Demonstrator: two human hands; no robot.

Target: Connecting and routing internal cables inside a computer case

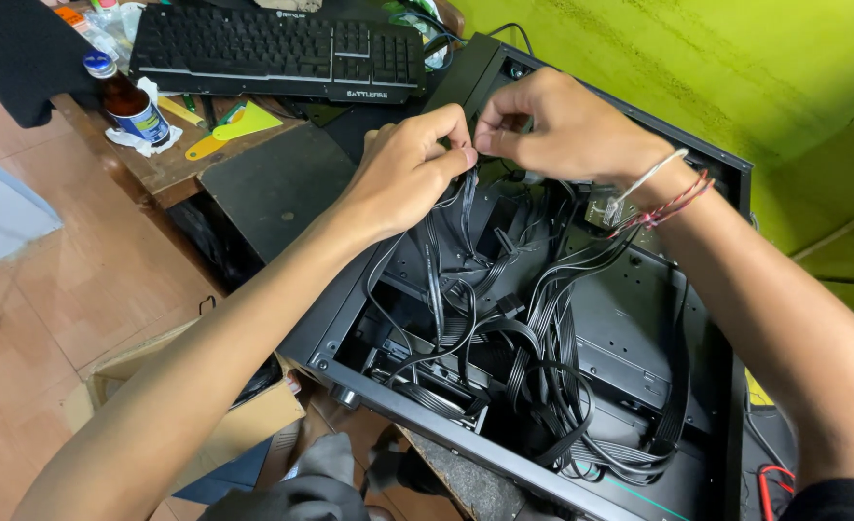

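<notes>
An open black computer case (726, 174) lies on its side, full of loose black cables (543, 338). Both of my hands meet above its upper part. My left hand (408, 174) pinches thin black cables between thumb and fingers. My right hand (552, 130), with red and white string bands at the wrist, pinches the same cable bundle right beside the left fingertips. What the fingertips hold beyond the cables is too small to tell.
A black keyboard (273, 48) lies on a wooden table (171, 169) at the top left, with a brown bottle (133, 101) and yellow plastic tools (229, 125). A cardboard box (244, 425) stands on the tiled floor at lower left. A green wall (736, 58) is behind the case.
</notes>
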